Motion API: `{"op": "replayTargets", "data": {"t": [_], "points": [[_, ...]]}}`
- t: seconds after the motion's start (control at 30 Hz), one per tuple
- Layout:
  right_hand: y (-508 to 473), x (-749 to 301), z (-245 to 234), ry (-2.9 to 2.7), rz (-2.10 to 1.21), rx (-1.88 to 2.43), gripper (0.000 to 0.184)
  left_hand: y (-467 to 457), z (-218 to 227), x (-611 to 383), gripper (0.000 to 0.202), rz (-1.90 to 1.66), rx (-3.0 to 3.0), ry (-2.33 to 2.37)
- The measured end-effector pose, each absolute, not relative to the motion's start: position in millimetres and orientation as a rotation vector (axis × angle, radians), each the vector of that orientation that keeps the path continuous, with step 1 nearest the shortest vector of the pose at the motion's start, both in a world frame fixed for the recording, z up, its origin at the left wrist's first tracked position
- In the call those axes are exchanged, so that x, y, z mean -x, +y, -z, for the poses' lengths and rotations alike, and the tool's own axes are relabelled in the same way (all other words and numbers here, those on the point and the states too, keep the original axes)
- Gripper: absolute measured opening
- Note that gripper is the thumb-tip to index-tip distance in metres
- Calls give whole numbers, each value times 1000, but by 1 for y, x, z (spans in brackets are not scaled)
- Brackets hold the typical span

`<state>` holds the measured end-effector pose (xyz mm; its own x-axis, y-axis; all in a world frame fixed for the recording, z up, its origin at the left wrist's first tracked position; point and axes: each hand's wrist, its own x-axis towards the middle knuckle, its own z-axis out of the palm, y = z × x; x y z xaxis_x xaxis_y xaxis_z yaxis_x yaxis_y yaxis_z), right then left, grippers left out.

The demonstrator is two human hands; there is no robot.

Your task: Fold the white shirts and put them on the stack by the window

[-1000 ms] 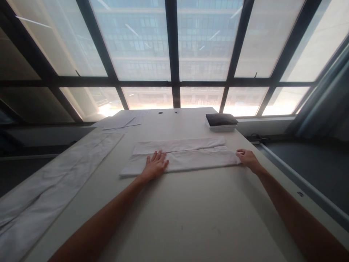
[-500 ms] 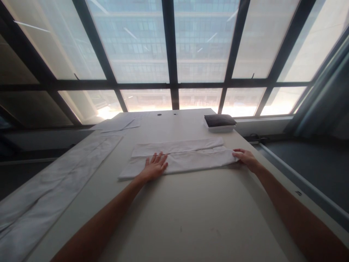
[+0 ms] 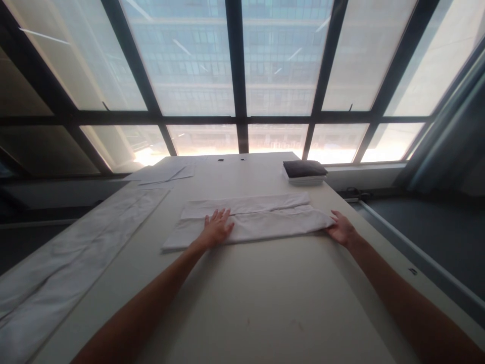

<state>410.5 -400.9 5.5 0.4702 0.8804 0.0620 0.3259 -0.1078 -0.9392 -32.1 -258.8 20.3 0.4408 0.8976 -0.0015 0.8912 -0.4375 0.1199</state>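
A white cloth [image 3: 273,221], folded into a long strip with a lengthwise seam or gap along it, lies crosswise on the white table [image 3: 242,288]. My left hand [image 3: 216,228] rests palm down on its left half, fingers spread. At the cloth's right end, my right hand [image 3: 343,228] pinches the near corner between thumb and fingers, and that corner is drawn out to a point. What kind of garment or linen the cloth is, I cannot tell.
Another long white cloth [image 3: 87,247] stretches along the table's left side. Sheets of paper [image 3: 161,173] lie at the back left. At the back right sits a stack of folded white cloths [image 3: 306,180] with a dark folded cloth [image 3: 305,168] on top. Windows stand behind the table.
My right hand has shifted slightly right and pulled the cloth's near right corner outward. My left hand stays pressed on the cloth, almost unmoved.
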Motion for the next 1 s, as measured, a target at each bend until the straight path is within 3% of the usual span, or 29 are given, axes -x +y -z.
{"op": "replayTargets", "data": {"t": [0.07,0.2,0.4,0.6,1.0], "points": [[-399,-406,-6,-994,-782,1579,47,-264,-29,6,62,-196,-2596,1549],[-396,-390,-7,-581,-936,1267,23,-276,-44,-63,63,-266,-2651,1301],[-396,-361,-4,-216,-1057,875,26,-270,-34,-132,60,-252,-2709,1168],[-389,-349,-1,-172,-944,966,24,-269,-9,-138,63,-237,-2757,1140],[-374,-340,7,-461,-634,1218,22,-269,-1,-139,57,-402,-2678,1088]]}}
